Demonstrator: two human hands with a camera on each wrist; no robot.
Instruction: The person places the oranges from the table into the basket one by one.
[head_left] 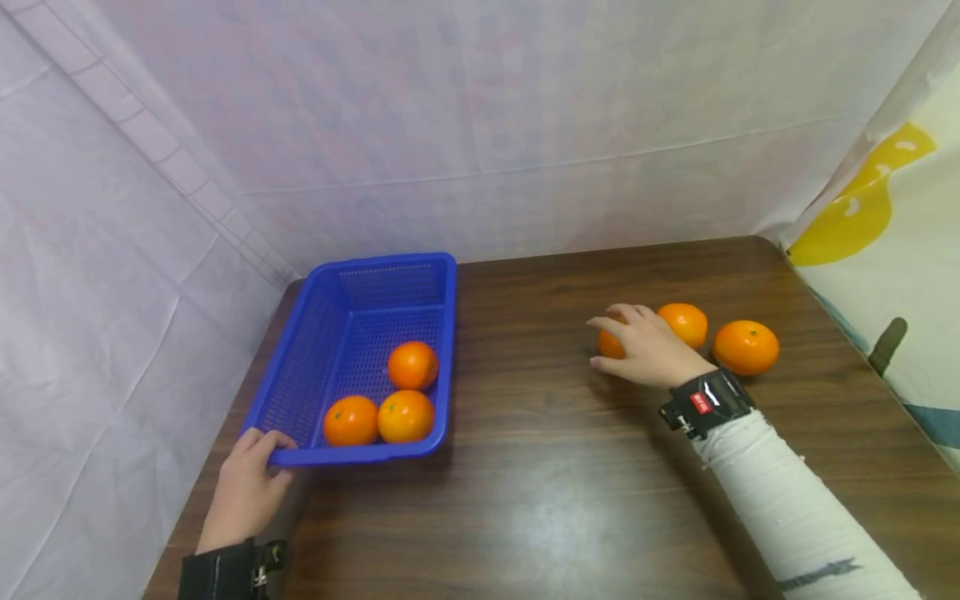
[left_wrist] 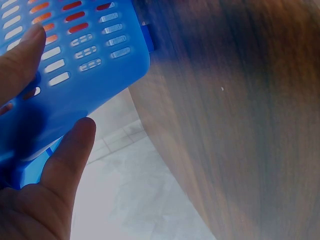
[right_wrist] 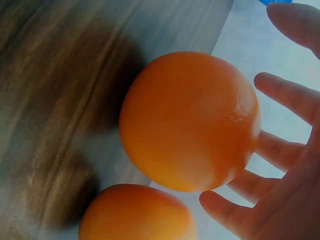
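The left hand point(head_left: 247, 483) is gripping the near left corner of a blue basket point(head_left: 356, 455) with three oranges point(head_left: 406, 416) inside, while across the brown table point(head_left: 540, 417) the right hand point(head_left: 651, 350) is holding its fingers spread, unclenched, about a loose orange point(head_left: 611, 343), two more oranges point(head_left: 747, 347) crowding its right side. The head view is losing most of that fruit under the hand, but the right wrist's is showing it whole; I cannot tell whether it's being pressed. Tabletop is running between basket and fruit, a pale sheet point(head_left: 525, 125) hanging behind the far edge.

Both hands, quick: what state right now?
Left hand: closed, holding the blue basket by its rim.
Right hand: open, spread over an orange.
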